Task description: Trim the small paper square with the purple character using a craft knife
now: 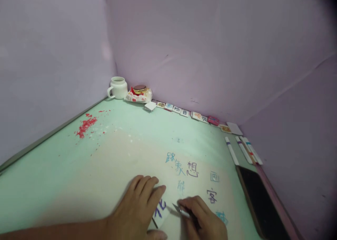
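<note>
At the bottom middle, my left hand [137, 203] holds down a small white card [164, 215] with a purple character on it. Its fingers are together and bent, the thumb apart below, with the card's left part hidden under them. My right hand [204, 219] is closed round a craft knife [177, 208]. The knife's pointed blade aims up and left, close to the card's right side; whether it touches the card I cannot tell. Blue and purple characters are written on the pale table surface [131, 159] around the hands.
Small lettered tiles [177, 109] line the back wall. A white mug [118, 89] and a snack packet [139, 94] stand in the far corner. Red shavings [86, 125] lie at left. White markers [231, 151] and a black phone [259, 201] lie along the right edge.
</note>
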Demonstrator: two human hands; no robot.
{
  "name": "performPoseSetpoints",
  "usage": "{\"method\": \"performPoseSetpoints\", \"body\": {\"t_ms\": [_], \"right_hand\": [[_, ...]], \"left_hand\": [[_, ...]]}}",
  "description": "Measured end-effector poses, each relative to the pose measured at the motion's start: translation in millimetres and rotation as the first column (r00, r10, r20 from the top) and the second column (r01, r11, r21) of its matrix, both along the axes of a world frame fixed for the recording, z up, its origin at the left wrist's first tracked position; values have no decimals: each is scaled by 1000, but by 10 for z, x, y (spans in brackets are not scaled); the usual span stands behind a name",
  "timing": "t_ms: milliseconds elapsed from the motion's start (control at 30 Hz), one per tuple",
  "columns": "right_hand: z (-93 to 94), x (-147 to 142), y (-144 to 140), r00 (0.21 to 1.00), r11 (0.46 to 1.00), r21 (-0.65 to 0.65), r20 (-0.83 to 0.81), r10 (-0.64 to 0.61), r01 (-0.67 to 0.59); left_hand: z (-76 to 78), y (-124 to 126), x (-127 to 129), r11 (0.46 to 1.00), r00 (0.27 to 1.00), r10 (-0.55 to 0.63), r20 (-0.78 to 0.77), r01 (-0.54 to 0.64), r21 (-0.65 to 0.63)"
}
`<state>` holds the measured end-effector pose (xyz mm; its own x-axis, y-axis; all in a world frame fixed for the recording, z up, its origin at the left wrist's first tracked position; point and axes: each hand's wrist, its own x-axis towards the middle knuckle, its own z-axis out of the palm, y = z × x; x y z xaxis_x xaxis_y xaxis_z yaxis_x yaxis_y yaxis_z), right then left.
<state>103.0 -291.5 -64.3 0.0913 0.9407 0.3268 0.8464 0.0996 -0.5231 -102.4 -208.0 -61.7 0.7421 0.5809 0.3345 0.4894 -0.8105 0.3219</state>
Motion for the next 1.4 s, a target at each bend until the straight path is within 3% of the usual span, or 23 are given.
{"method": "performPoseSetpoints", "body": {"t_ms": [67, 333, 500, 800, 967, 1200, 1300, 1400], "right_hand": [[75, -20, 9, 998, 998, 0, 15, 55, -55], [125, -30, -34, 1000, 999, 36, -1, 10, -9], [103, -41, -44, 997, 997, -27, -10, -72, 71], [161, -112, -55, 976, 974, -66, 39, -214, 216], [302, -180, 28, 983, 982, -70, 57, -174, 178], [224, -120, 156, 992, 994, 7, -63, -107, 107], [205, -28, 80, 958, 973, 32, -188, -218, 227], [242, 6, 9, 836, 915, -2, -407, -369, 403]], "left_hand": [[48, -26, 1, 998, 1000, 8, -9, -9, -69], [311, -1, 26, 983, 1000, -20, -16, 16, -185], [250, 131, 16, 990, 999, -6, 51, 13, -138], [175, 293, -24, 979, 995, 82, 61, -69, -191], [186, 291, -32, 977, 994, 78, 70, -63, -202], [136, 378, -34, 971, 990, -25, 140, 57, -231], [141, 405, -44, 958, 984, -76, 164, 117, -261], [158, 429, -55, 940, 972, -131, 195, 185, -287]]}}
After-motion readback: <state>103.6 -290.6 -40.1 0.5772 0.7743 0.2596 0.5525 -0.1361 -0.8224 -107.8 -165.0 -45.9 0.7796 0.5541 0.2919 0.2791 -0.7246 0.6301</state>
